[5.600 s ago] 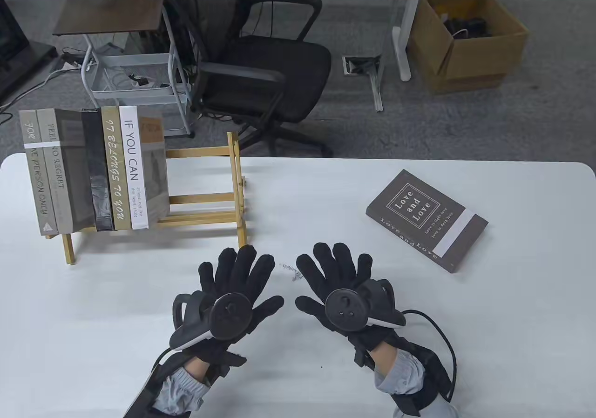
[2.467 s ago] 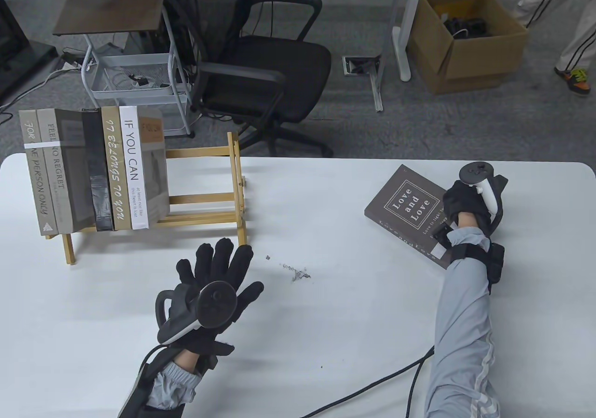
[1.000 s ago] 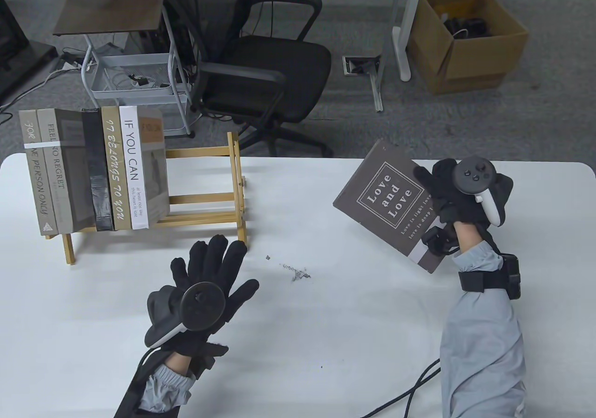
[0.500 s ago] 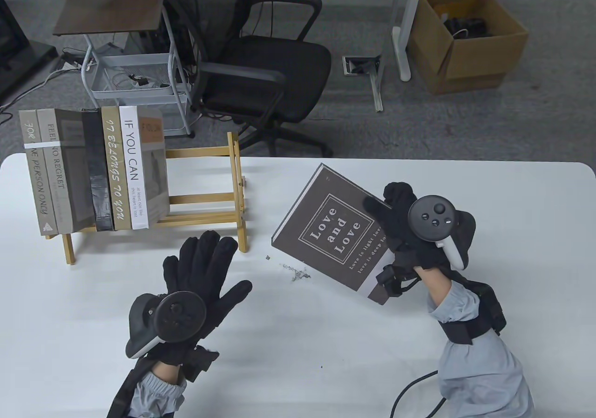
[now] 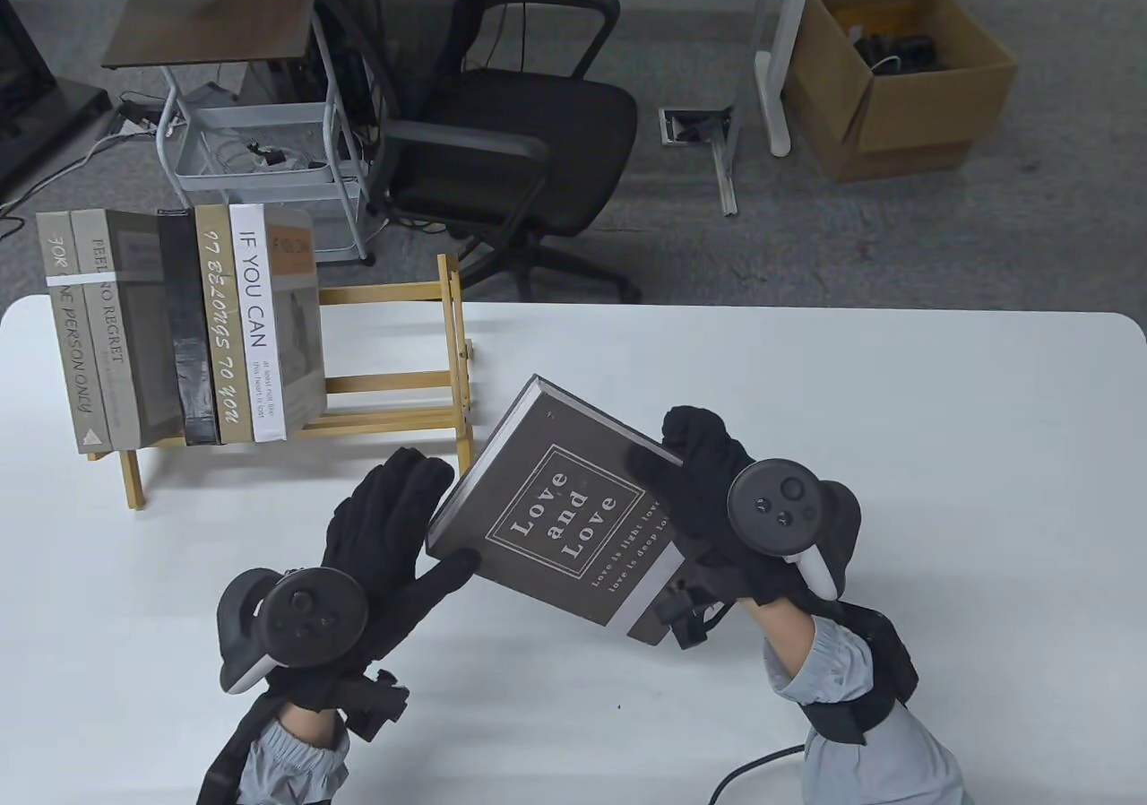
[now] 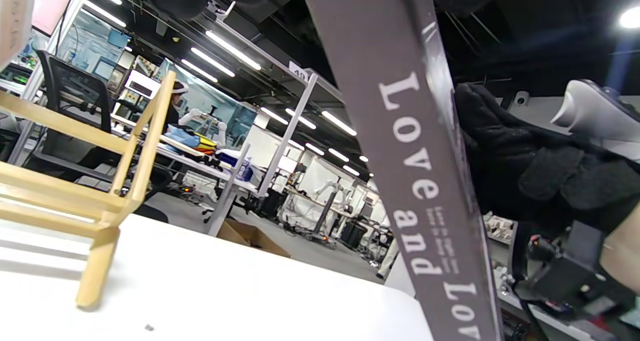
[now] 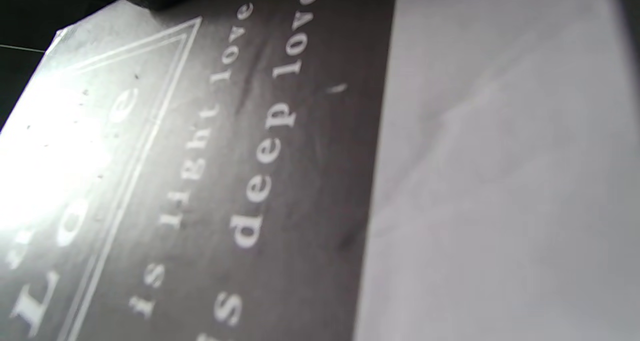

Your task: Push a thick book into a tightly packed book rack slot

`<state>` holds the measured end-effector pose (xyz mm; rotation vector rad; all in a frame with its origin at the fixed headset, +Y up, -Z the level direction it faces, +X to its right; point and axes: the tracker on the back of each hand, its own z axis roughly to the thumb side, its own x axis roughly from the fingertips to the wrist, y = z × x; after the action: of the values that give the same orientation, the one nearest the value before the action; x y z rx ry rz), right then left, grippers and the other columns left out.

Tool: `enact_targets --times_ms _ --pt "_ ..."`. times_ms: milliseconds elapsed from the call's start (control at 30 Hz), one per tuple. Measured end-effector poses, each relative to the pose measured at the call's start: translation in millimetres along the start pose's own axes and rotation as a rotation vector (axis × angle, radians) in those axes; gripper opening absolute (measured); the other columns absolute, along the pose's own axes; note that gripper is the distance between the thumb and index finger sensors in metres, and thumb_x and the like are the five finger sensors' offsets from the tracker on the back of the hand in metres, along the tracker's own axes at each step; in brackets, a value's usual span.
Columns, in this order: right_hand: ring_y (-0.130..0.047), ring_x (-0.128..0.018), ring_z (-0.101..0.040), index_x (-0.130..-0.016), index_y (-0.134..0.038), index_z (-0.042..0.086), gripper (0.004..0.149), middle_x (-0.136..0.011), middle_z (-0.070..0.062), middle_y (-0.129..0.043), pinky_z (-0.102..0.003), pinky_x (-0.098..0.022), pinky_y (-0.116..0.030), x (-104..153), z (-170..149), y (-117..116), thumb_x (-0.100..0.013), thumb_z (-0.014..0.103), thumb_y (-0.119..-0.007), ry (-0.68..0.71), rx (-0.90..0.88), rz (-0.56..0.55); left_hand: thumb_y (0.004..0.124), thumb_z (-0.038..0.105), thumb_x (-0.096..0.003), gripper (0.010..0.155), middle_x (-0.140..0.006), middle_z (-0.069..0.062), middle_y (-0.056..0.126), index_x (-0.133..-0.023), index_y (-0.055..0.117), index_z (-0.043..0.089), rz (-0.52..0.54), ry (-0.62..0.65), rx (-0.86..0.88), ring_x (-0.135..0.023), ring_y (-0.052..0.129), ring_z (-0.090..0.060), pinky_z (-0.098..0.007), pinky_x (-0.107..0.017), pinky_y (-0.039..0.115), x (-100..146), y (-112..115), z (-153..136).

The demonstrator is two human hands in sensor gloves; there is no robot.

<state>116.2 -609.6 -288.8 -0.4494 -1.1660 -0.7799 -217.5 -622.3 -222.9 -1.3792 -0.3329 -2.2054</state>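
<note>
- The book (image 5: 573, 527) is held off the white table (image 5: 896, 446), tilted, its cover up and its far corner just beside the near right post of the wooden rack (image 5: 452, 366).
- The right hand (image 5: 726, 500) grips the book's right edge, thumb over the cover and the other fingers behind it, where they are hidden.
- The left hand (image 5: 376, 536) meets the book's left corner: its fingers (image 5: 403, 491) lie stretched and close together along the spine side, with the thumb touching the lower left corner.
- In the left wrist view the spine (image 6: 415, 181) runs steeply across the frame, with the rack's post (image 6: 145, 146) well to its left and bare table between them.
- The rack stands at the table's far left; five books (image 5: 179, 321) are packed upright against its left end, spines facing the camera.
- The stretch of rack from the white-spined book (image 5: 255, 321) to the right end post stands open, with only slats showing.
- The held book is thick and dark grey-brown, with "Love and Love" in white inside a square frame, a pale band near one end, and the same title along the spine.
- The right wrist view shows only the cover (image 7: 225, 181) and its pale band close up.
- A dark smudge-free strip of table lies in front of the rack; an office chair (image 5: 502, 124) stands behind the table.
</note>
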Motion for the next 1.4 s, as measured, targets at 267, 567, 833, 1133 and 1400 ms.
enact_targets --times_ms 267,567,833,1133,1400 --pt "-0.074 -0.074 -0.052 -0.104 -0.046 -0.007 0.079 -0.092 -0.03 -0.07 -0.076 -0.062 -0.043 22 11 -2 -0.057 0.055 -0.059 0.017 -0.026 -0.076 0.061 0.066 -0.0663 0.074 -0.116 -0.022 0.064 -0.123 0.022 0.037 0.0 0.049 0.082 -0.089 0.088 -0.039 -0.056 -0.07 0.077 1 -5 1" --pt "-0.071 -0.075 -0.054 -0.105 -0.042 -0.009 0.078 -0.093 -0.032 -0.066 -0.077 -0.061 -0.042 41 -7 -17 -0.059 0.053 -0.058 0.008 -0.131 -0.079 0.066 0.055 -0.0672 0.061 -0.099 -0.016 0.079 -0.121 0.044 0.039 0.079 0.075 0.097 -0.068 0.096 -0.026 -0.043 -0.056 0.086 3 -8 5" --pt "-0.07 -0.076 -0.055 -0.105 -0.041 -0.01 0.077 -0.094 -0.033 -0.065 -0.077 -0.061 -0.042 46 -19 -22 -0.061 0.051 -0.057 0.024 -0.197 -0.047 0.067 0.053 -0.0669 0.057 -0.097 -0.017 0.078 -0.12 0.052 0.038 0.134 0.096 0.127 -0.067 0.094 -0.027 -0.043 -0.056 0.085 2 -7 6" --pt "-0.068 -0.078 -0.056 -0.107 -0.039 -0.01 0.074 -0.097 -0.035 -0.062 -0.077 -0.062 -0.041 47 -24 -21 -0.064 0.048 -0.056 0.081 -0.214 0.002 0.069 0.052 -0.0659 0.053 -0.091 -0.018 0.084 -0.116 0.065 0.034 0.306 0.114 0.142 -0.06 0.096 -0.025 -0.04 -0.05 0.088 6 -8 16" --pt "-0.053 -0.09 -0.066 -0.113 -0.033 -0.01 0.079 -0.108 -0.041 -0.048 -0.081 -0.064 -0.03 45 -23 -19 -0.065 0.048 -0.056 0.182 0.08 0.051 0.071 0.055 -0.065 0.052 -0.086 -0.016 0.087 -0.111 0.073 0.032 0.455 0.047 0.008 -0.054 0.096 -0.022 -0.038 -0.045 0.089 9 -25 31"
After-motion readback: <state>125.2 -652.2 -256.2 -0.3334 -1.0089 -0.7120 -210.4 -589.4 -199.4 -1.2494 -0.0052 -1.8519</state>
